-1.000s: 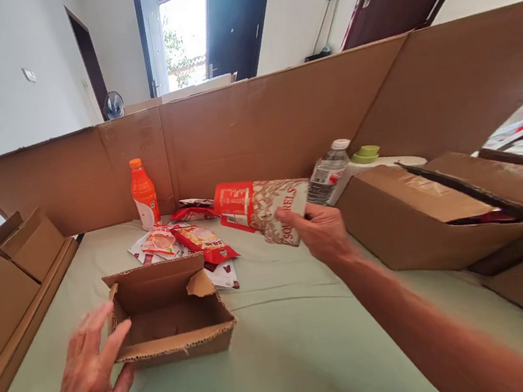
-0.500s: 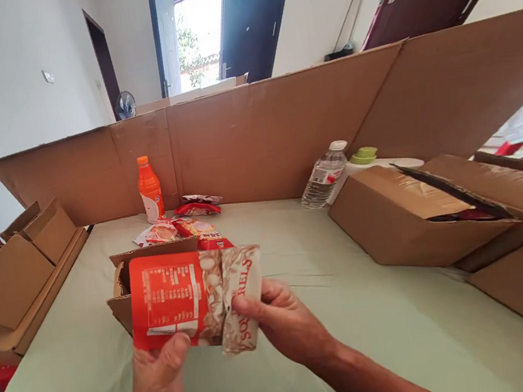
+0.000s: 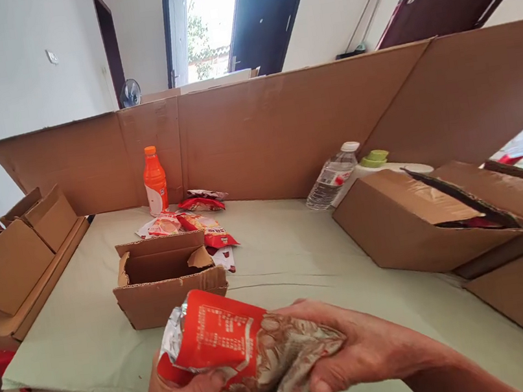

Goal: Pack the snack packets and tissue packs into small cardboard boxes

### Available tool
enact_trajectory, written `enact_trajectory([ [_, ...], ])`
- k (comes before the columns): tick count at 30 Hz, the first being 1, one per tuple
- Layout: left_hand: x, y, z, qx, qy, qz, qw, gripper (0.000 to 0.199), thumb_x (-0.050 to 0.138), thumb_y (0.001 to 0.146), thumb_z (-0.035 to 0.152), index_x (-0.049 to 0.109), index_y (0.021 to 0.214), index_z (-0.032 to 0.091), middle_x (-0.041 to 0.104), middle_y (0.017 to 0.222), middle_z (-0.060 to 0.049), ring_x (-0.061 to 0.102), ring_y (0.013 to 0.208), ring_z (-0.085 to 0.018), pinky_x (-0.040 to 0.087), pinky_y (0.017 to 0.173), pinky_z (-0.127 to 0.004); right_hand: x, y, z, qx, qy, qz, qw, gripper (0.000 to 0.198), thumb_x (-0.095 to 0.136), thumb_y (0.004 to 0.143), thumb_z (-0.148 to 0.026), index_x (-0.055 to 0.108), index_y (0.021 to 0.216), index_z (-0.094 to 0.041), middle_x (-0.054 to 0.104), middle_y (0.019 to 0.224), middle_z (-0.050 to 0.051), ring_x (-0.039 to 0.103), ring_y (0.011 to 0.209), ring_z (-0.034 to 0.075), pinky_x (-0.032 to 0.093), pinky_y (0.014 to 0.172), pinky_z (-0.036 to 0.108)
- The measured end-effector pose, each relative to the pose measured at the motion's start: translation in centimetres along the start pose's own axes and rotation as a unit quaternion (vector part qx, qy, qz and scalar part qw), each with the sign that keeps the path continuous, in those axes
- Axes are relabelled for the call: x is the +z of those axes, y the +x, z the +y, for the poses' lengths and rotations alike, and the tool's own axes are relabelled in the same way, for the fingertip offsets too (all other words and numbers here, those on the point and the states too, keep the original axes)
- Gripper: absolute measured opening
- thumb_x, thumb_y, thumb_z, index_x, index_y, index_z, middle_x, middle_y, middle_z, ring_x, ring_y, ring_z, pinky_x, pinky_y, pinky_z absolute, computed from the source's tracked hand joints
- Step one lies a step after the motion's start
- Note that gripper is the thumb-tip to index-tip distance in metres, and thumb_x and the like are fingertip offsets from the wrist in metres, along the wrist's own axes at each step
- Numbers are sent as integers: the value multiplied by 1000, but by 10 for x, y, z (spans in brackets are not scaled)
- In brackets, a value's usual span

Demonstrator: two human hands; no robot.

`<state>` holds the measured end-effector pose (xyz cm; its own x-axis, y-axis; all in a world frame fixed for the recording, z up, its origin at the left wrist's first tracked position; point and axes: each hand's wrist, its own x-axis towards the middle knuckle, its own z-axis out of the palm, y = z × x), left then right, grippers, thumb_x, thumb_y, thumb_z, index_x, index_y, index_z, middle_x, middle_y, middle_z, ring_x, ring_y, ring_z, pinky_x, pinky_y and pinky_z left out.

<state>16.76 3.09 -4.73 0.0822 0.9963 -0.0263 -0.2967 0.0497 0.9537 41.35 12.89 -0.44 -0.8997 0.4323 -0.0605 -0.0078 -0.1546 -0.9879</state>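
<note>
A red and brown snack pouch (image 3: 232, 331) with white print and a nut pattern is held between my two hands over the table's front edge. My left hand (image 3: 182, 391) is closed on its red end, thumb on the printed face. My right hand (image 3: 347, 347) grips the crumpled brown end, which is folded and hangs down. Silver foil shows at the pouch's left end. Just behind it stands a small open cardboard box (image 3: 171, 300) with its flaps up. Several red and white snack packets (image 3: 207, 227) lie beyond the box.
An orange bottle (image 3: 155, 182) stands at the back left. A clear water bottle (image 3: 334, 175) leans beside a green-lidded white container (image 3: 374, 158) on the right. Cardboard boxes (image 3: 393, 222) line both sides, and a tall cardboard wall (image 3: 252, 135) closes off the back.
The pouch has moved down and toward me, tilting so its foil end shows and its brown end crumples. Both hands moved with it. The small box is now uncovered.
</note>
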Motion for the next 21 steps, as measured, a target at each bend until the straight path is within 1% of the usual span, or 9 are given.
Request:
enact_trajectory([
  [2,2,0,6,-9,11,2,1000,34,87,75,52,84,88,20,80,85,-5,72,80,-22,60,80,-32,-3,-3,-5,4,-61,2,998,51,83,76,-59,76,111,-22,76,94,4,68,79,17,56,71,25],
  [5,-1,4,16,13,24,0,1000,30,85,78,49,83,87,20,80,83,-5,72,78,-22,60,78,-31,-6,-2,-17,-10,-175,25,984,47,76,82,-64,77,99,-20,70,76,1,59,64,13,47,57,21],
  [7,-5,7,19,46,35,-12,998,25,82,83,45,83,89,21,80,85,-5,73,79,-22,61,79,-31,-7,2,-25,-19,-252,60,966,41,68,91,-59,75,90,-18,64,67,-1,50,57,11,40,52,20],
  [10,-11,11,20,66,53,-4,996,22,80,84,39,81,96,21,81,92,-6,74,82,-22,61,80,-30,-3,16,-33,-20,-341,96,935,31,65,96,-47,75,90,-17,69,72,1,53,61,11,43,57,20],
  [12,-10,11,24,61,76,-9,995,27,81,83,37,78,103,20,80,96,-6,74,81,-22,62,77,-30,1,26,-35,-27,-374,61,925,24,65,96,-40,75,96,-19,72,77,1,57,64,12,45,60,20],
  [15,-10,11,34,60,130,-42,989,29,80,82,34,76,105,18,80,97,-7,73,80,-22,61,74,-29,6,38,-37,-65,-416,-2,907,25,59,101,-36,74,91,-19,71,76,0,56,62,11,46,60,20],
  [17,-16,12,44,81,170,-51,981,30,78,84,36,75,108,18,79,101,-9,75,87,-24,62,81,-31,7,40,-41,-120,-441,12,889,30,54,103,-33,74,85,-20,70,72,1,56,60,10,46,58,19],
  [19,-27,14,54,153,235,-37,959,44,78,85,40,70,123,19,77,118,-11,73,107,-29,59,97,-37,5,39,-49,-181,-467,73,862,32,55,102,-31,74,78,-22,67,63,-1,54,53,11,44,52,20],
  [21,-42,19,66,262,348,-6,900,65,77,87,40,55,145,21,66,141,-15,62,131,-33,50,113,-46,2,40,-59,-235,-484,182,823,29,61,97,-30,73,71,-25,63,56,-3,52,48,12,42,46,22],
])
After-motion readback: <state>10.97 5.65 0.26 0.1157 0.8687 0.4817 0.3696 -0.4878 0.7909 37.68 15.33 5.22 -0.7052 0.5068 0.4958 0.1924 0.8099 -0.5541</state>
